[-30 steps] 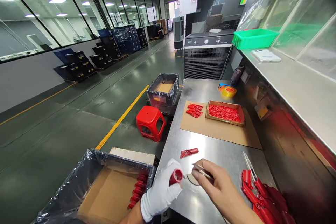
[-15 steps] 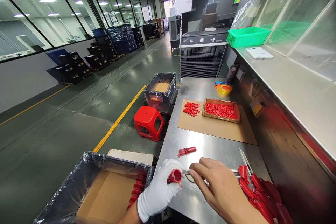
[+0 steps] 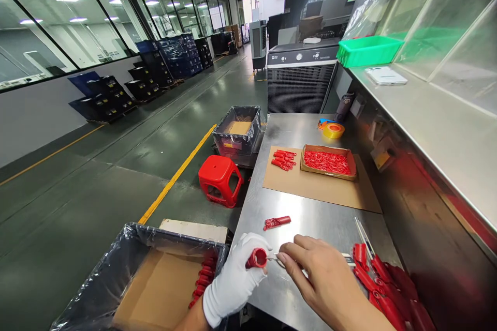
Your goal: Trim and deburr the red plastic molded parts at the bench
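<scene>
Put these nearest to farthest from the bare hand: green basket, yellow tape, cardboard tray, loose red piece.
1. Loose red piece, just ahead of the bare right hand
2. Cardboard tray of red parts, on the brown sheet
3. Yellow tape, at the table's far end
4. Green basket, up on the right shelf
</scene>
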`<action>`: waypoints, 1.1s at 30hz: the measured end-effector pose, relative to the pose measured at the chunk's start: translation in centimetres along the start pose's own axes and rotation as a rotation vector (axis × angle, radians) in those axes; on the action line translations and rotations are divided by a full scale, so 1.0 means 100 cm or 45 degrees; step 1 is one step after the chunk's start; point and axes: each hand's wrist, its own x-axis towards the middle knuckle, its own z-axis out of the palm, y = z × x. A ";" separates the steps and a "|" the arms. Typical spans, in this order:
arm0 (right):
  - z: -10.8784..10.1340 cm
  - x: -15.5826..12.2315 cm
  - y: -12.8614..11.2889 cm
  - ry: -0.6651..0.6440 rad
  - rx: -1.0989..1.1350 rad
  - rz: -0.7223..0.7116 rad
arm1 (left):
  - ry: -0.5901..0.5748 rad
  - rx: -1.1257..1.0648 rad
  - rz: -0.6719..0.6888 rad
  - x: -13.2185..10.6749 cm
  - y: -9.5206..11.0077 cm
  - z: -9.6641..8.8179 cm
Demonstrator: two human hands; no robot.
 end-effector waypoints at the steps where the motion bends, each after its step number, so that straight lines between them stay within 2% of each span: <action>1: 0.001 0.000 0.000 -0.003 0.009 0.005 | 0.013 0.005 -0.007 0.000 -0.001 0.000; 11: 0.007 -0.002 -0.006 -0.032 0.104 0.077 | 0.117 -0.017 -0.018 -0.001 -0.006 0.004; 18: 0.007 -0.002 -0.011 -0.190 0.381 0.143 | 0.220 -0.032 0.010 -0.001 -0.009 0.005; 23: 0.004 -0.003 -0.007 -0.019 0.477 0.189 | 0.201 -0.049 0.018 0.000 -0.006 0.004; 28: 0.017 -0.002 -0.011 0.182 0.720 0.065 | 0.156 -0.073 -0.039 0.002 -0.004 0.009; 31: 0.026 0.002 -0.018 0.192 0.864 0.027 | 0.140 -0.074 -0.113 0.003 -0.003 0.014; 33: 0.028 0.005 -0.020 0.164 1.038 0.089 | 0.136 -0.059 -0.149 0.003 -0.004 0.015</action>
